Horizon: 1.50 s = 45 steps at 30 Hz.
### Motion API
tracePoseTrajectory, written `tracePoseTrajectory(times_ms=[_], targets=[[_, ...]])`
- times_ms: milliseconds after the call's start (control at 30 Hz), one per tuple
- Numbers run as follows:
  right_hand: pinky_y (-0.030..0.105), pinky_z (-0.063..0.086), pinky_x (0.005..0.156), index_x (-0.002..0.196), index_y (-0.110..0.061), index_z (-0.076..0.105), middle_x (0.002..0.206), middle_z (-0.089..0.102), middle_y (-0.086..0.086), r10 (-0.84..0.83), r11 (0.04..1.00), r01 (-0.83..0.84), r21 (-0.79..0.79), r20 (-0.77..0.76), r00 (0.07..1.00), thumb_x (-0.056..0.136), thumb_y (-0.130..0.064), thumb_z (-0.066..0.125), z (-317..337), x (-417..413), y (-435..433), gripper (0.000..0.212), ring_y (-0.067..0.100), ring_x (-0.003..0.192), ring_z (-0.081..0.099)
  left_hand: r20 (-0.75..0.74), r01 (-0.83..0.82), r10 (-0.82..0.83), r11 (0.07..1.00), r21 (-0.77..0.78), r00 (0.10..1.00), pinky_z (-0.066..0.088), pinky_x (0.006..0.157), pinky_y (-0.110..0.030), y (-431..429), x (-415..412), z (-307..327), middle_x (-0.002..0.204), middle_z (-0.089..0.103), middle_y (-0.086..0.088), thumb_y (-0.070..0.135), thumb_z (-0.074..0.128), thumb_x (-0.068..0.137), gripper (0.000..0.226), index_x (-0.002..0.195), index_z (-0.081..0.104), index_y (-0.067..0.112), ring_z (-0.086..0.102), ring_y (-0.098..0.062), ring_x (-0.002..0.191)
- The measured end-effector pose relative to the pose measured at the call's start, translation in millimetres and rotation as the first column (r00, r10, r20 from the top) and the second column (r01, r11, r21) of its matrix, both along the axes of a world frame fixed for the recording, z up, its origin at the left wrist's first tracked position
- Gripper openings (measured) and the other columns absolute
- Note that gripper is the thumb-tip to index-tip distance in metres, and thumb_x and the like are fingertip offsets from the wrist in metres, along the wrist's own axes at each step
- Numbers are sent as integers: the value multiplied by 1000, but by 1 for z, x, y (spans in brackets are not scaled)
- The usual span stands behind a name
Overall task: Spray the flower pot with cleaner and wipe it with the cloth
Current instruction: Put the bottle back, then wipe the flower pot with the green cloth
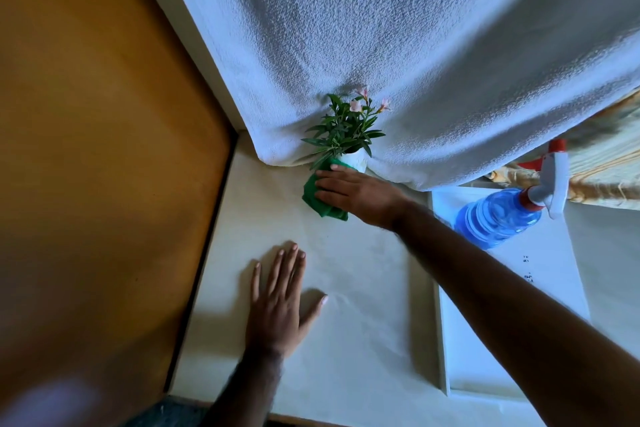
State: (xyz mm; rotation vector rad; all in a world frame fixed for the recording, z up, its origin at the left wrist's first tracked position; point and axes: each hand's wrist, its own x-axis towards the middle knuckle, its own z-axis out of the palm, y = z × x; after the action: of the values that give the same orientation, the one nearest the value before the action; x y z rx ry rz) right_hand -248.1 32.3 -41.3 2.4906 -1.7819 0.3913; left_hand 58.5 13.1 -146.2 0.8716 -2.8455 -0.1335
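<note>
A small white flower pot (356,160) with green leaves and pink blooms stands at the back of the pale table (363,305), against a hanging white curtain. My right hand (356,193) presses a green cloth (320,196) against the pot's front and left side; the pot's lower part is hidden behind hand and cloth. My left hand (280,302) lies flat on the table, fingers spread, holding nothing, well in front of the pot. A blue spray bottle (498,217) with a white and red trigger head stands to the right.
The white curtain (398,45) hangs close behind the pot and touches the plant. A brown wooden panel (104,149) borders the table on the left. White paper sheets (519,288) lie under the bottle at the right. Patterned fabric (606,163) shows at the far right.
</note>
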Motion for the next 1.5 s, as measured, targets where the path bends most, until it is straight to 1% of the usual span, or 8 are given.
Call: tracePoseTrajectory(times_ms=[167,367,633,833,1033,1167,1367,1500], targets=[[52,35,115,126,6,68,134,65,25,-32,997,28,74,46,998,98,1,32,-16,1,2,45,42,131,57,18,-3,2,1000,4,1000,34,126,-64,1,0,3,175,30,-4,72,43,99,88,166,29,18,28,-24,162],[58,40,114,132,7,62,141,59,25,-124,978,86,191,200,972,89,23,55,-32,12,11,48,43,137,51,18,-7,7,1000,4,1000,34,125,-64,0,1,2,175,31,-4,72,43,99,87,166,29,18,29,-23,162],[48,37,118,132,1,65,141,62,19,-44,996,53,-75,119,992,102,5,47,-11,9,13,36,39,137,51,22,-4,4,1000,0,1000,35,124,-65,0,1,3,176,30,-4,72,44,99,87,166,28,18,27,-23,163],[50,41,114,129,4,67,139,63,22,-7,998,10,-63,43,999,94,12,61,-10,-16,13,35,40,133,55,32,-2,3,1000,-19,999,35,125,-64,0,0,4,176,29,-4,73,45,99,89,167,27,18,25,-23,163],[54,41,114,131,5,65,140,61,24,-76,993,64,95,134,988,99,7,37,-30,-1,22,43,43,133,54,25,2,-1,999,-40,1000,37,124,-64,2,2,4,175,32,-5,72,45,99,88,166,30,16,29,-24,162],[48,34,117,133,3,64,142,59,22,-218,966,169,196,263,940,92,18,58,-43,6,29,44,40,135,54,20,0,1,999,-43,1000,39,122,-65,2,-1,5,173,36,-6,71,45,99,86,164,35,15,33,-26,160],[38,37,118,138,-5,61,148,56,15,-430,881,236,410,488,760,76,26,50,-29,14,23,71,30,139,52,27,2,-1,999,-35,1000,38,123,-65,1,1,5,173,34,-6,72,42,100,86,165,33,16,32,-27,160],[34,43,106,138,-8,61,137,65,14,-480,857,268,440,494,724,85,17,57,-13,20,19,59,33,123,63,19,-1,2,1000,-26,1000,36,124,-65,0,1,3,174,33,-5,73,42,99,87,166,31,17,30,-26,161]])
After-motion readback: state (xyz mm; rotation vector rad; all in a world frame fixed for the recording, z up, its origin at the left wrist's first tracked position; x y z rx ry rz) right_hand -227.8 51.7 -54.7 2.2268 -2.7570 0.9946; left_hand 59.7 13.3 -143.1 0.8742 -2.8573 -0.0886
